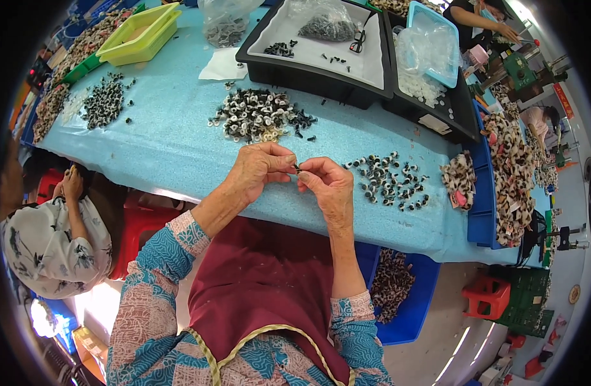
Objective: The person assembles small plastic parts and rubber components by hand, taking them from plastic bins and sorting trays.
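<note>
Over the near edge of the table, my left hand and my right hand meet fingertip to fingertip. Both pinch a small black plastic peg, mostly covered by the fingers. Just beyond them lies a heap of black pegs and white rings, with a few plain black pegs at its right side. To the right of my right hand, many black pegs with white rings on them are spread out loosely.
Behind the heap stands a black tray holding pegs and glasses. A black bin of white discs adjoins it. Blue crates of spotted plush pieces flank the right side. Yellow baskets sit back left. A seated person is at left.
</note>
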`<state>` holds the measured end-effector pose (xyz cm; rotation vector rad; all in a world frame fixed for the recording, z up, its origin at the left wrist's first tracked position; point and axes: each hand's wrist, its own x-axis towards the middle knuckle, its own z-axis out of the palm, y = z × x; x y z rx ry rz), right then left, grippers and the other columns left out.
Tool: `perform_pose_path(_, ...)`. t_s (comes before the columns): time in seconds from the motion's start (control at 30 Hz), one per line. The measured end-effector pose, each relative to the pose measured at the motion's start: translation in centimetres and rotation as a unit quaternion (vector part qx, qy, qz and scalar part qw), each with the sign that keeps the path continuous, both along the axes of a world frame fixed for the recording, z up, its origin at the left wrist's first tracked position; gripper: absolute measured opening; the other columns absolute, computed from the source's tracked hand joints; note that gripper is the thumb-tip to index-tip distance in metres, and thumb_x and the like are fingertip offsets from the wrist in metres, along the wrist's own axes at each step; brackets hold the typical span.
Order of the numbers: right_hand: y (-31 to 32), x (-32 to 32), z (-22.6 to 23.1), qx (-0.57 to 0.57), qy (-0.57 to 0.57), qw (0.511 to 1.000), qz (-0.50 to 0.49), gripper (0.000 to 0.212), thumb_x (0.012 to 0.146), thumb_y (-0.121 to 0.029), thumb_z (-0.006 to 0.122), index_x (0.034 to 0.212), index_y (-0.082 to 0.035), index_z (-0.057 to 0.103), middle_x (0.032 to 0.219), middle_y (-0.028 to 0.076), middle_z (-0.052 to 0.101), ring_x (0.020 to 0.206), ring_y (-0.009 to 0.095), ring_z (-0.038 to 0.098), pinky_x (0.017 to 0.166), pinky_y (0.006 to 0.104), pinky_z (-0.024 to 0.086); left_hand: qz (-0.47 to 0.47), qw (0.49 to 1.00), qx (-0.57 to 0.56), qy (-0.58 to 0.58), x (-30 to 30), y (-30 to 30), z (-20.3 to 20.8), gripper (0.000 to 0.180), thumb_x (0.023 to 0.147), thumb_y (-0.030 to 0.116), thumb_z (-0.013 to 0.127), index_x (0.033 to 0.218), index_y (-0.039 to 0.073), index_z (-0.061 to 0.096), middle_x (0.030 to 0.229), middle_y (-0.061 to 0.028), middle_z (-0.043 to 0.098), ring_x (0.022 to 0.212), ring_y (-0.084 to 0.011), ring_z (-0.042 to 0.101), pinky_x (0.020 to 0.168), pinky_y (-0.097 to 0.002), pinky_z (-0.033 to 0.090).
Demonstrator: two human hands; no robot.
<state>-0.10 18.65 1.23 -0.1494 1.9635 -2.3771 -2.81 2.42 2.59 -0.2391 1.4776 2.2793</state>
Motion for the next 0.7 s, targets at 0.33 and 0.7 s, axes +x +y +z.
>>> perform_pose_path(0.33, -0.9, -0.1, -0.1, 0.196, 0.15, 0.966, -0.073, 0.017, 0.077, 0.004, 0.058, 0.093, -0.002, 0.062, 0.078, 0.005, 0.061, 0.065, 0.011, 0.057, 0.058, 0.0222, 0.046, -0.02, 0.999, 0.045, 0.004, 0.2, -0.1, -0.2, 0.039, 0.085, 0.021, 0.057, 0.113, -0.005, 0.049, 0.092, -0.0121, 0.06, 0.082, -0.0208, 0.061, 0.07, -0.0296, 0.051)
perform_pose_path(0.7, -0.7, 0.2, 0.3, 0.105, 0.112, 0.988, -0.024, 0.014, 0.085, -0.001, 0.048, 0.096, -0.004, 0.056, 0.076, 0.003, 0.056, 0.067, 0.008, 0.054, 0.058, 0.0225, 0.045, 0.032, 0.988, 0.061, 0.141, 1.0, -0.2, -2.1, 0.038, 0.085, 0.006, 0.054, 0.119, -0.004, 0.04, 0.086, -0.0131, 0.061, 0.082, -0.0218, 0.061, 0.071, -0.0293, 0.05)
